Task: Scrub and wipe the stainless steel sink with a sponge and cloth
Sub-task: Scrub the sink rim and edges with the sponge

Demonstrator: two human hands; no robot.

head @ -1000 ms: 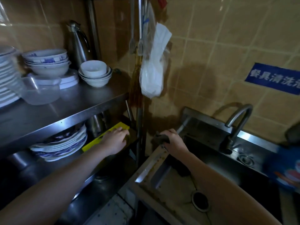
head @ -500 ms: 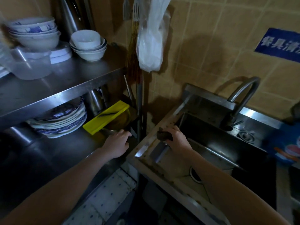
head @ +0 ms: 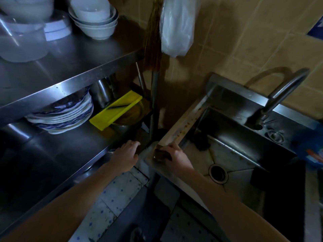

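**Steel, glaze and plastic**

The sink (head: 185,126) is brushed metal, dull and speckled along its left rim and shinier on the back wall. The sponge (head: 160,154) gripped in my right hand (head: 179,158) looks dark and coarse. At left, the shelf (head: 78,67) is smooth, reflective steel. At upper left, the bowls (head: 94,20) are glossy glazed ceramic. The hanging bag (head: 176,28) is thin translucent plastic.

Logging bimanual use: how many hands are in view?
2. The left hand is at the lower shelf edge, holding nothing; the right hand grips a dark sponge on the sink rim's near left corner. None looks hidden.
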